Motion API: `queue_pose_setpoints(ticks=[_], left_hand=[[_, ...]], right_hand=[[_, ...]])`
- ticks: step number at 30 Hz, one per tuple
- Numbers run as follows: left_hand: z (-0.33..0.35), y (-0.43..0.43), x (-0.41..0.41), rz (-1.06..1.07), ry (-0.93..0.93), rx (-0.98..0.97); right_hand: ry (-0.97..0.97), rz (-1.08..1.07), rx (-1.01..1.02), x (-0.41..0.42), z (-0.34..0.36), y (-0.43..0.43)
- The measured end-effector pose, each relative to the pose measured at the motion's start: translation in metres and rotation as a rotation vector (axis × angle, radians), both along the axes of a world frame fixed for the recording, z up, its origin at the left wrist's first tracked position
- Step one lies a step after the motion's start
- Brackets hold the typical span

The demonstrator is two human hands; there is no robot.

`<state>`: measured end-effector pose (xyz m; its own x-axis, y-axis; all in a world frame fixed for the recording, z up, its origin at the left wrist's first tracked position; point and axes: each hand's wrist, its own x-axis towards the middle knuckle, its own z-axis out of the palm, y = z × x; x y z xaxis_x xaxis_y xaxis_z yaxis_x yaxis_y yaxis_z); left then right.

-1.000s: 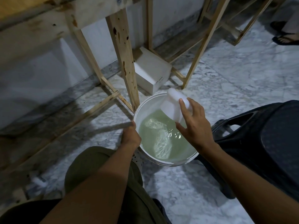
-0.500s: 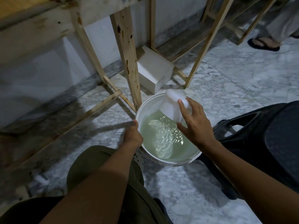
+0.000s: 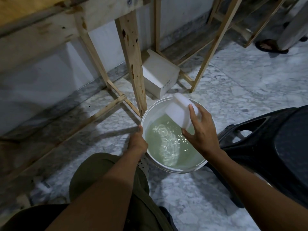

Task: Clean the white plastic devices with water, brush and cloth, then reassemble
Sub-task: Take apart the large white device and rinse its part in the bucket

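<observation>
Wooden bench frame [image 3: 50, 25] across the left and top, its stained leg [image 3: 133, 72] planted just beside the far-left rim of the white bucket [image 3: 175, 170], crowding that side. White cardboard box [image 3: 158, 77] behind the leg, on the marble floor [image 3: 241, 84]. Left hand [image 3: 137, 140] gripping the bucket's near-left rim, thumb on top, other fingers hidden. Greenish water [image 3: 166, 144] rippling inside. White plastic device [image 3: 180, 112] tilted over the bucket's far side, held between the thumb and spread fingers of the right hand [image 3: 200, 135]; lower edge in or above the water, unclear. Black plastic stool [image 3: 275, 147] just beside the bucket, right. Sandalled foot [image 3: 270, 46] well apart, top right.
</observation>
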<state>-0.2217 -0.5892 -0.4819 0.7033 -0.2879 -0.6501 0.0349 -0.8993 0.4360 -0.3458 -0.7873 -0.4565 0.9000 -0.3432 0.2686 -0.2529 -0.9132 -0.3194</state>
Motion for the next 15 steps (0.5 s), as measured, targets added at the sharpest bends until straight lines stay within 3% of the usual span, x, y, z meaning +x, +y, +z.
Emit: queue_pose_setpoints(ticks=[15], left_hand=[[0.003, 0.000, -0.001, 0.077, 0.035, -0.064]], right_hand=[[0.001, -0.052, 0.105, -0.008, -0.003, 0.012]])
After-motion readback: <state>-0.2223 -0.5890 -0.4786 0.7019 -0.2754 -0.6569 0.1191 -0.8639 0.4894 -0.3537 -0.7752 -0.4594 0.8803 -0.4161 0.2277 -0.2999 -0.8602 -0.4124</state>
